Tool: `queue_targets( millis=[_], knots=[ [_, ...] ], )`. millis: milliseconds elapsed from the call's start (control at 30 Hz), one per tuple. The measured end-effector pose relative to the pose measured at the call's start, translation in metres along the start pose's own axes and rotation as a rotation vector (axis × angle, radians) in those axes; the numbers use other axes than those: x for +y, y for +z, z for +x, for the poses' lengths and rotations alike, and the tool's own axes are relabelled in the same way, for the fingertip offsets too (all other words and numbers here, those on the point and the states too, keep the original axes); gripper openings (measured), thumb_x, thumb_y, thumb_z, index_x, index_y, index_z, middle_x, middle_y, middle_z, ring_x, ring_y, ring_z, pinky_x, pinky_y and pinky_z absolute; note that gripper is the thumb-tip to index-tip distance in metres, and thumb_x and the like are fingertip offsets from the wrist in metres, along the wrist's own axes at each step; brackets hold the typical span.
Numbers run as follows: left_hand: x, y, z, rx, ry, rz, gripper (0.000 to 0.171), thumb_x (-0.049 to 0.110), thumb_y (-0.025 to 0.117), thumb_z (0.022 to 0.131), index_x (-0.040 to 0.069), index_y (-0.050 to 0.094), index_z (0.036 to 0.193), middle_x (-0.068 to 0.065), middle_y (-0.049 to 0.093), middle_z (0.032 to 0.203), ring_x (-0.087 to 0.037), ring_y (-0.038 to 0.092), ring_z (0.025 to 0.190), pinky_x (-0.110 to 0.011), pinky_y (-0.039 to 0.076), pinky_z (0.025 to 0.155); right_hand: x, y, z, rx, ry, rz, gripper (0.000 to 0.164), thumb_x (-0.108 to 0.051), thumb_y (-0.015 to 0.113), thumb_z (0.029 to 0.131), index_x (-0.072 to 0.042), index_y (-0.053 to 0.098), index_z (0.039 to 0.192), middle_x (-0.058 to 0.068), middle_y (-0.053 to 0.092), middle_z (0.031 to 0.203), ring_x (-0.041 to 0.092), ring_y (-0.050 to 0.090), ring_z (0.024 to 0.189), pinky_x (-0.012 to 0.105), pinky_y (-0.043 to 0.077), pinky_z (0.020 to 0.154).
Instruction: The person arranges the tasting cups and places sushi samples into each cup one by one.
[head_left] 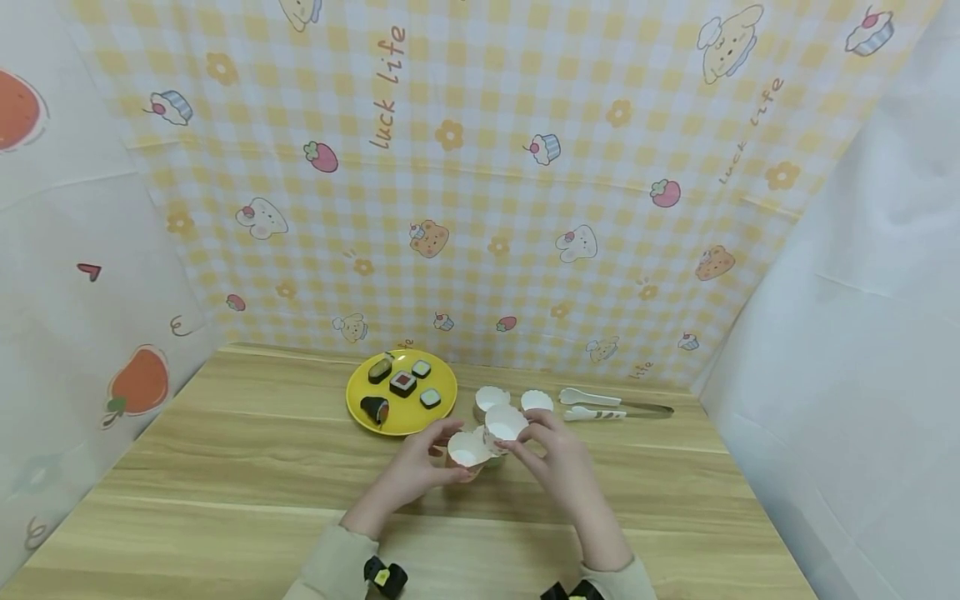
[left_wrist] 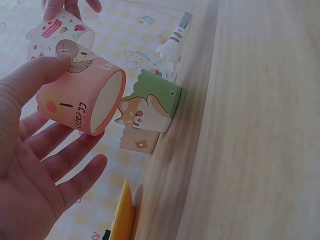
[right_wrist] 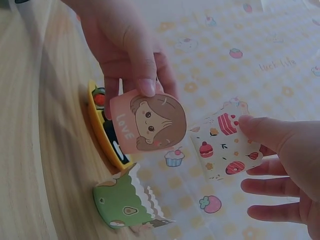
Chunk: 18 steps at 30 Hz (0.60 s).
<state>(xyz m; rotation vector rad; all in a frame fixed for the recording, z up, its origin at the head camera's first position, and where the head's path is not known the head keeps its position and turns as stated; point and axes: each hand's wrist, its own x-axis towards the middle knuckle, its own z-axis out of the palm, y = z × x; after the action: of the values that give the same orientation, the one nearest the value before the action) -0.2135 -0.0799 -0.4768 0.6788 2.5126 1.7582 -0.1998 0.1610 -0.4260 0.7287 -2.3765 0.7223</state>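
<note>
My left hand (head_left: 416,471) pinches a pink paper baking cup (left_wrist: 90,95) printed with a cartoon girl and lettering. Close by on its right, my right hand (head_left: 562,458) grips a white paper cup (right_wrist: 225,145) with cake and fruit prints, between thumb and fingers. Both cups are off the table, the white one slightly higher and farther back in the head view. On the table behind them stand a green cup (right_wrist: 122,200) with an avocado print and a cup with a cartoon dog (left_wrist: 145,115). Another white-lined cup (head_left: 537,403) is partly behind my right fingers.
A yellow plate (head_left: 405,421) with several sushi-like pieces (head_left: 402,382) lies at the back left of the wooden table. White-tipped tongs (head_left: 645,407) with a metal bend rest at the back right. Printed cloth walls (head_left: 450,183) enclose the back and sides.
</note>
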Motion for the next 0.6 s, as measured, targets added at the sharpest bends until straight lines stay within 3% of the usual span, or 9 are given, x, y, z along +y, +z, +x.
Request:
queue_targets(
  millis=[267,600],
  knots=[
    [0.000,-0.002,0.000,0.009,0.013,-0.004,0.075,0.029,0.085,0.073,0.005,0.050,0.135,-0.015,0.057,0.126,-0.025,0.055,0.106,-0.052,0.047,0.090,0.005,0.000,-0.001,0.002,0.014,-0.007,0.017,-0.025,0.081,0.076,-0.015,0.068,0.076,0.010,0.066,0.108,0.027,0.065,0.096,0.035,0.058,0.074],
    [0.001,-0.003,-0.001,0.015,0.014,0.005,0.074,0.031,0.085,0.073,0.007,0.050,0.134,-0.008,0.059,0.124,-0.022,0.055,0.107,-0.049,0.048,0.090,0.014,0.000,-0.001,-0.027,0.121,-0.010,0.017,-0.029,0.080,0.078,-0.019,0.067,0.074,0.007,0.066,0.111,0.026,0.066,0.091,0.038,0.057,0.071]
  ],
)
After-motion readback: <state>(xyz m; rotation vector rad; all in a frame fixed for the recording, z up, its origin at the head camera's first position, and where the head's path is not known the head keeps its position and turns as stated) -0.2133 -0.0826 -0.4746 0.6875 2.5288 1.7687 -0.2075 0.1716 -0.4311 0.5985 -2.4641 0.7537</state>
